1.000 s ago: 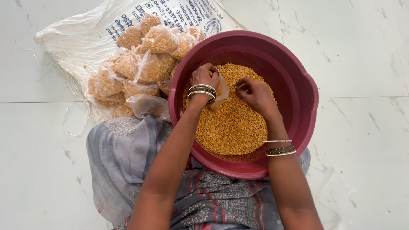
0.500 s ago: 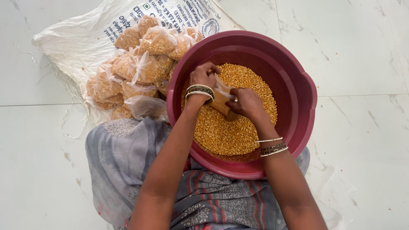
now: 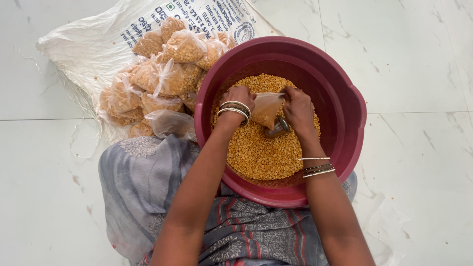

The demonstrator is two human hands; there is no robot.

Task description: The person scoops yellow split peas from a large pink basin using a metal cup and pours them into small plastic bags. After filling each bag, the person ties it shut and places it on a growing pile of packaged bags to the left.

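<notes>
Filling a clear plastic bag [image 3: 267,108] over the maroon tub [image 3: 345,98] of yellow split lentils [image 3: 261,152], seen from my head: my left hand [image 3: 239,98] pinches the bag's mouth wide, my right hand [image 3: 298,111] grips its other edge and a small metal cup [image 3: 280,126]. Tipping the cup in cleanly, I judge, comes next, then joining the tied packets [image 3: 167,74] on the white sack [image 3: 93,39].

Tub [image 3: 345,93]: maroon throughout. Split lentils [image 3: 258,152] inside: yellow-orange. Small bag [image 3: 267,108] at centre: clear, tinted tan by contents. Packets [image 3: 162,74] at ten o'clock: clear over golden-brown. Sack [image 3: 93,44]: white, blue print. Floor [image 3: 409,59]: white, faint grey veining. Garment [image 3: 143,182]: grey, red-striped patterned border.
</notes>
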